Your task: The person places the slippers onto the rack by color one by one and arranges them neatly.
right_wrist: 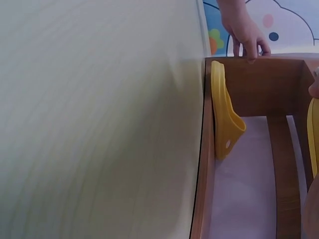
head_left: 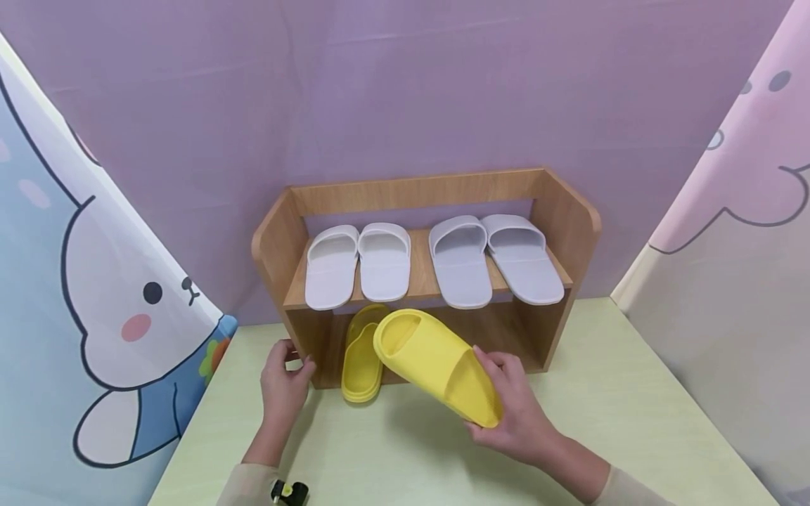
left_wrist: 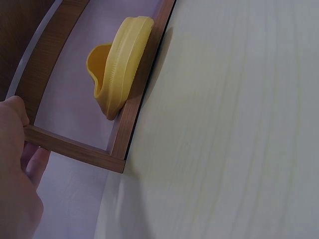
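Observation:
My right hand [head_left: 515, 414] holds a yellow slipper [head_left: 430, 358] by its heel end, thumb on one side and fingers on the other. The slipper hangs tilted in front of the wooden shoe rack [head_left: 414, 188], its toe end pointing up and left. My left hand [head_left: 286, 383] pinches the front edge of the rack's left side panel [left_wrist: 75, 147], thumb inside and fingers outside. Just inside that panel, a second yellow slipper [head_left: 363, 362] sits on the lower level, its front end reaching over the rack's front edge. In the right wrist view, the held slipper [right_wrist: 314, 134] shows only at the right border.
On the upper shelf stand a pair of white slippers [head_left: 384, 263] at left and a pair of pale grey slippers [head_left: 462, 270] at right. The rack stands on a light greenish-yellow table [head_left: 633, 407] against a purple backdrop [head_left: 411, 91]. Cartoon-printed cloths [head_left: 126, 281] hang at both sides.

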{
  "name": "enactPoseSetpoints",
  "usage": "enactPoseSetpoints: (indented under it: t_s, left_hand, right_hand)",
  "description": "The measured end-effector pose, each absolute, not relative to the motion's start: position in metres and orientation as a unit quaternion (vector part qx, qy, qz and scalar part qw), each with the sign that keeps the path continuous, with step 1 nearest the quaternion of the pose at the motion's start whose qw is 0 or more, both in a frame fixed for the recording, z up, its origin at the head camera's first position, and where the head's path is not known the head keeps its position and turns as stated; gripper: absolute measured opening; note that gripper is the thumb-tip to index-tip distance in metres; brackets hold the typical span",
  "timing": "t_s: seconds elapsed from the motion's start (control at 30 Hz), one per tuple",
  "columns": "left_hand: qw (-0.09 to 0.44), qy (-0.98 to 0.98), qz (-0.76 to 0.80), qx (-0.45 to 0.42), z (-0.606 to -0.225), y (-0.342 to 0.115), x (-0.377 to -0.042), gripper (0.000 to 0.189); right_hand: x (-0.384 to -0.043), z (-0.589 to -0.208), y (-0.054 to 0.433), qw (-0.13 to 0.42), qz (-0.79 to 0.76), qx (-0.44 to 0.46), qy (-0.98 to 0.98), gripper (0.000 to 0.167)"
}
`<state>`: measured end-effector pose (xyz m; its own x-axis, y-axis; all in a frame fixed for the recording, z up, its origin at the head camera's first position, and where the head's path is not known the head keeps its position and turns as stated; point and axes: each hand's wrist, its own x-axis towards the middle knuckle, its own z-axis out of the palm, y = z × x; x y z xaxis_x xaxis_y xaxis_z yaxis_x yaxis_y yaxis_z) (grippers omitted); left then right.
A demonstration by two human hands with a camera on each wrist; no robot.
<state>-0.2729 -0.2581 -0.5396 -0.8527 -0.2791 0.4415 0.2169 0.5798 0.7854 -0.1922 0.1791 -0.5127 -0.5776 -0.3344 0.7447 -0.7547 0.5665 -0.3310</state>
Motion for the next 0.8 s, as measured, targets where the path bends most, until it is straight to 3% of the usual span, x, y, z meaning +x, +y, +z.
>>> enactPoseSetpoints:
  t_s: [0.53, 0.8]
  left_hand:
    - [0.272, -0.843, -0.463, 0.01, -0.537, -0.258, -0.272, 0.033]
    - [0.275, -0.842, -0.465, 0.007, -0.539, -0.259, -0.273, 0.033]
  right_hand:
    - [-0.196, -0.514, 0.171, 0.297, 0.322, 0.322, -0.839, 0.126]
    - [-0.205, -0.524, 0.166, 0.271, 0.347, 0.281, -0.853, 0.115]
